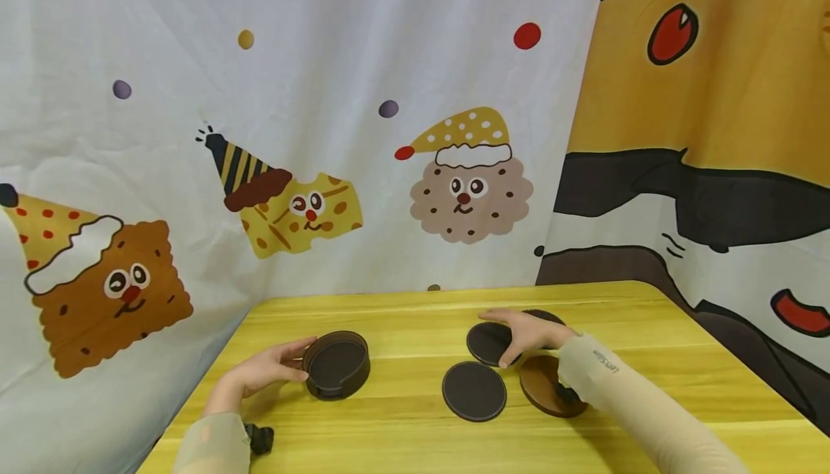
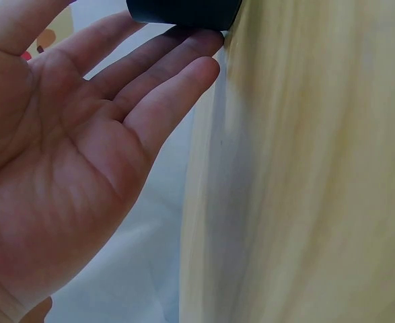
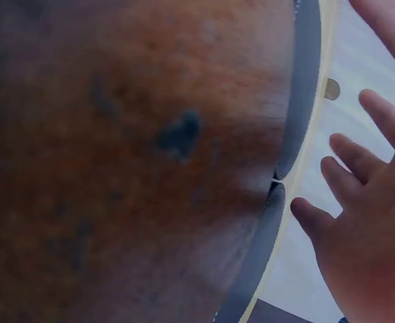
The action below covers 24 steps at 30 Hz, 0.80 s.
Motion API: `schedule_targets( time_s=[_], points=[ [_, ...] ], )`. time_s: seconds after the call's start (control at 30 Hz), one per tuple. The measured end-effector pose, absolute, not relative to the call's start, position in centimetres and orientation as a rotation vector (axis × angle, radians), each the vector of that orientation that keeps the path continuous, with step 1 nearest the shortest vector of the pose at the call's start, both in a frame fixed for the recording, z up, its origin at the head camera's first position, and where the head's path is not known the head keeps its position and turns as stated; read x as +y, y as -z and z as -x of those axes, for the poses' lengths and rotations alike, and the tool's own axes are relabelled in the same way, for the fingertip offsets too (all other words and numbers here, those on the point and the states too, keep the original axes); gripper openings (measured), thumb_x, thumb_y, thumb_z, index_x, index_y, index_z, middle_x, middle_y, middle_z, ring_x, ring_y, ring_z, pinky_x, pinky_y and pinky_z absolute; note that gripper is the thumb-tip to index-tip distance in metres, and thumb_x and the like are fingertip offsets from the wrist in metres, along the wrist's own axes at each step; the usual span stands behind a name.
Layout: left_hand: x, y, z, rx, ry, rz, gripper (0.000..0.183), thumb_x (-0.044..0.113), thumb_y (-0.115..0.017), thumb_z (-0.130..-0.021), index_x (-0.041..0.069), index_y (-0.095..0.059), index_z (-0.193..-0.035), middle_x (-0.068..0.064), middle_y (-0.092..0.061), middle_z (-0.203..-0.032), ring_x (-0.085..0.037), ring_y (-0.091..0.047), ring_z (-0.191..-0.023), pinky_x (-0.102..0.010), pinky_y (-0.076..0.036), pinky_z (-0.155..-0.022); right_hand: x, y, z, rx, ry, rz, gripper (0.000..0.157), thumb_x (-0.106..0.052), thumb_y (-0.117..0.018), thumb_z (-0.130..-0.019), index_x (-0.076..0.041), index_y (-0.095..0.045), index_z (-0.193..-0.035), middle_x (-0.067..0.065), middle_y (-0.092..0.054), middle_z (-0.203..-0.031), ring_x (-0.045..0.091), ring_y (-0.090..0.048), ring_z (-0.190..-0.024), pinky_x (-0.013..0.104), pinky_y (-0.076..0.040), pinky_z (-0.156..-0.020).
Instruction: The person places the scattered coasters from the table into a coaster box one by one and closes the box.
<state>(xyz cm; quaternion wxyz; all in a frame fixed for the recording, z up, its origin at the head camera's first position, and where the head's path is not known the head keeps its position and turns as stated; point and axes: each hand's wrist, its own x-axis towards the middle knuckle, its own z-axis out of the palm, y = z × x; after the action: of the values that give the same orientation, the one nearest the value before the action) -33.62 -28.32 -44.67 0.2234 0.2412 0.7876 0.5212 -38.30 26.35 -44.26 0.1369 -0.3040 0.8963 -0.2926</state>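
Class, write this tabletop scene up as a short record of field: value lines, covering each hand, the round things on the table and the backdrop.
Left hand: fingers at the side of the round coaster holder
Right hand: fingers spread above the dark coasters; contact unclear
Dark coasters: three visible, two partly hidden by the right hand
Brown disc: right of the nearest dark coaster, partly hidden by the right sleeve
Surface: yellow wood-grain table
Backdrop: white cloth with cartoon food characters in hats

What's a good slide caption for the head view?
Left hand at the side of a round dark holder, right hand above dark discs on a yellow wood-grain table.
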Motion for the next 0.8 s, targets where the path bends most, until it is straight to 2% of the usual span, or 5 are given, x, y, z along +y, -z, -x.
schedule_targets(
  time_s=[0.17, 0.27, 0.47, 0.8],
  points=[
    [-28.41, 44.77, 33.66, 2.178, -1.430, -0.670, 0.077, 0.009, -0.063, -0.094, -0.005, -0.016, -0.152, -0.036, -0.019, -0.151, -0.053, -0.023, -0.136, -0.053, -0.037, -0.102, 26.13, 44.30, 37.90, 2.605, 0.741, 0.849, 0.106, -0.035, -0.090, -0.066, -0.008, -0.034, -0.151, 0.026, -0.021, -0.155, 0.047, -0.027, -0.136, 0.058, -0.036, -0.099],
    [-28.49, 44.83, 33.74, 2.187, -1.419, -0.666, 0.077, 0.009, -0.063, -0.094, -0.005, -0.016, -0.153, -0.036, -0.018, -0.152, -0.052, -0.018, -0.138, -0.052, -0.037, -0.103, 25.84, 44.07, 37.65, 2.607, 0.709, 0.822, 0.104, -0.033, -0.090, -0.065, -0.010, -0.036, -0.151, 0.025, -0.022, -0.154, 0.046, -0.029, -0.136, 0.056, -0.037, -0.098],
    [-28.55, 44.78, 33.87, 2.174, -1.427, -0.675, 0.077, 0.008, -0.063, -0.094, -0.005, -0.016, -0.153, -0.036, -0.018, -0.151, -0.052, -0.024, -0.135, -0.048, -0.040, -0.101, 25.61, 44.09, 37.69, 2.628, 0.631, 0.795, 0.100, -0.031, -0.090, -0.066, -0.013, -0.039, -0.150, 0.024, -0.026, -0.153, 0.045, -0.030, -0.136, 0.058, -0.035, -0.101],
    [-28.37, 44.65, 33.61, 2.165, -1.438, -0.670, 0.078, 0.009, -0.063, -0.094, -0.006, -0.014, -0.152, -0.037, -0.017, -0.151, -0.056, -0.029, -0.131, -0.053, -0.038, -0.102, 25.57, 44.74, 38.12, 2.671, 0.603, 0.829, 0.088, -0.028, -0.089, -0.068, -0.011, -0.048, -0.145, 0.020, -0.036, -0.149, 0.042, -0.037, -0.132, 0.056, -0.036, -0.100]
  ],
)
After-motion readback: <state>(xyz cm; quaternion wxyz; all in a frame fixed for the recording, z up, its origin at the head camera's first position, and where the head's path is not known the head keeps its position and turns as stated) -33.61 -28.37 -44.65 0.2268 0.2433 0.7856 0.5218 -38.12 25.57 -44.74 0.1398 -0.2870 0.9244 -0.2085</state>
